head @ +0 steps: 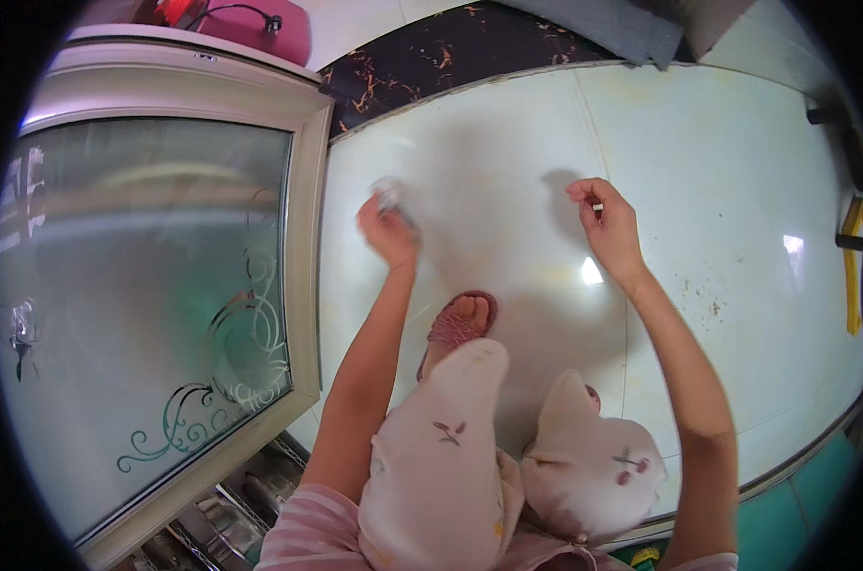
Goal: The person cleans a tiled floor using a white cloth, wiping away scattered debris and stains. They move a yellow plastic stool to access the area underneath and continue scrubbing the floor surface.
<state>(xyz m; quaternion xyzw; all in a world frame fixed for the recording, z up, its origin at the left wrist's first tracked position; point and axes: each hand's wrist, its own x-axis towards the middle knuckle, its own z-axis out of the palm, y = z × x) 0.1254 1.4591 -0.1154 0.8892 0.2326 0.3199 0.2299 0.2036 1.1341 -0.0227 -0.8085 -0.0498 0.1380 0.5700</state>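
Note:
My left hand (390,232) is blurred over the white tiled floor (488,185), close to the framed glass door. Its fingers are closed on a small whitish, crumpled thing (386,193); blur hides what it is. My right hand (610,225) hangs above the floor farther right, fingers curled towards the thumb. A tiny white spot (598,208) shows between them, and I cannot make out whether it is an object or the tile behind. Below my hands are my bent knees in pale trousers (446,442) and one foot in a reddish sandal (463,317).
A light-framed, frosted glass door (153,250) with scroll patterns fills the left side. Metal racks (239,507) stand beneath it. A dark marbled strip (431,61) edges the floor ahead, with a grey mat (603,28) over it. A yellow-and-black object (854,268) stands at right.

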